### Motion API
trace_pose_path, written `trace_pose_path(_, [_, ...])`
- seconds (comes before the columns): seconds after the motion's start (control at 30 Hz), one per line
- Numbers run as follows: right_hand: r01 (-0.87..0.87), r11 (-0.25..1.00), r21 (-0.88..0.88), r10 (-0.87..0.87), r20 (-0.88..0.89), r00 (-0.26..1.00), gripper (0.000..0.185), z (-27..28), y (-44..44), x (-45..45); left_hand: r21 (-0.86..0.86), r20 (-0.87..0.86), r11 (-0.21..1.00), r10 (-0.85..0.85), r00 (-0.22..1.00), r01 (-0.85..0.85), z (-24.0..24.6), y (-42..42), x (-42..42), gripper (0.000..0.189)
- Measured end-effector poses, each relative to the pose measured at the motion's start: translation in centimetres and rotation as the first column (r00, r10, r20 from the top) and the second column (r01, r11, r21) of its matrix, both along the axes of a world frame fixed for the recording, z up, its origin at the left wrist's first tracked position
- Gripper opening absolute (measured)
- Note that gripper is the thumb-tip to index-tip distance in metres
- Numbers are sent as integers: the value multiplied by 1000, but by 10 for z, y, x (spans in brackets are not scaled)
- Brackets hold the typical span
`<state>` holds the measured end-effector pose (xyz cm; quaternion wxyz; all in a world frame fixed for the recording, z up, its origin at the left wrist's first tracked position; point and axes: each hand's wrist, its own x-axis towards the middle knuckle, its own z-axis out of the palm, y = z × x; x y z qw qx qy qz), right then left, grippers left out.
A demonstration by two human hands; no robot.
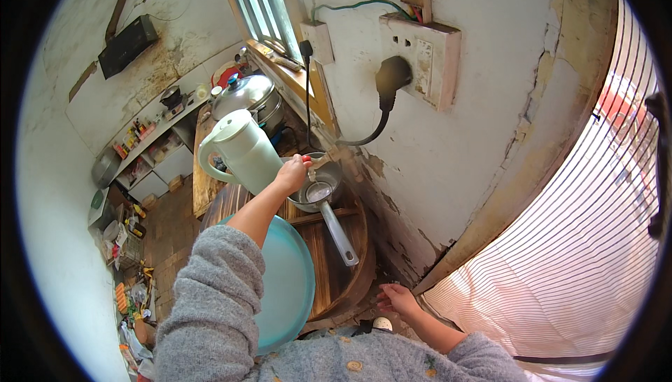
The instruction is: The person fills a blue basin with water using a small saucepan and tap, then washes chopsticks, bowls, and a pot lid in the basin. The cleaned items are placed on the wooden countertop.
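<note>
My left hand (292,174) reaches forward and grips the small red handle (306,158) of a water tap on the wall. Below the spout, a metal dipper (320,201) sits on a round wooden lid (336,277), its long handle (340,237) pointing back towards me. Something clear hangs from the spout; whether it is running water is hard to tell. Just left of my hand stands a pale green plastic pitcher (247,151) with its lid on. A round turquoise tray (286,282) lies partly under my left forearm. My right hand (400,300) hangs low by the wall, holding nothing, fingers loosely curled and apart.
A large steel steamer pot (252,96) stands on the wooden counter (206,182) behind the pitcher. A black plug and cord (391,80) hang from the wall socket (422,59). On the right is a striped mesh curtain (567,224). Bags and bottles clutter the left floor.
</note>
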<state>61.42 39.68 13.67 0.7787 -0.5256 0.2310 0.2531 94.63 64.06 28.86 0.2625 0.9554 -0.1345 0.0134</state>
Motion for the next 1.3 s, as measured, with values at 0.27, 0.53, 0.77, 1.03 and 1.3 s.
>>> trace_pose_path(0.27, [11, 1000, -1, -11, -33, 999, 32, 3, -1, -1, -98, 42, 995, -22, 999, 26, -27, 11, 22, 24])
trace_pose_path(0.53, [12, 1000, -5, -13, -24, 1000, 31, -4, -1, 0, 231, -38, 964, -125, 991, 130, 34, 1, -18, 23])
trace_pose_path(0.77, [23, 1000, -2, -23, -39, 999, 31, -9, -3, 1, 315, -40, 921, -230, 972, 231, 57, 9, -25, 24])
trace_pose_path(1.03, [20, 1000, -20, -21, -41, 999, 30, -11, -3, 3, -262, -309, 964, -128, 943, 45, 39, 14, -10, 35])
trace_pose_path(1.3, [-219, 975, -35, 222, 117, 968, 32, 25, 11, 9, 395, 7, 900, -204, 979, 185, 93, 39, -54, 71])
